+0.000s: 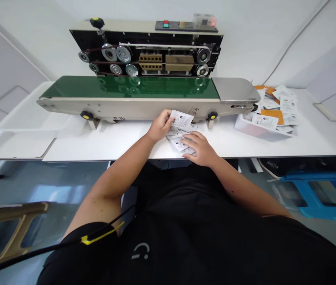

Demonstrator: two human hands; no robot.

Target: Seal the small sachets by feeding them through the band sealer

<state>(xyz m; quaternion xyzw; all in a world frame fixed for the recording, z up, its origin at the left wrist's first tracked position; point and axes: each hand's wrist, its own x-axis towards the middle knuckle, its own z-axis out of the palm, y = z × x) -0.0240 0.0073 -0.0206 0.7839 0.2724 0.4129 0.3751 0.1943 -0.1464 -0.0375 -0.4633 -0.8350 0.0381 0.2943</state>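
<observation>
As our right hand lies half-open over loose packets near the front edge of the worktop and our left hand pinches one sachet before the conveyor, we could spill some with a backward drag.

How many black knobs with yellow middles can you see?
3: a top knob at upper left, plus a left knob and a right knob low on the machine. Others may be hidden.
</observation>
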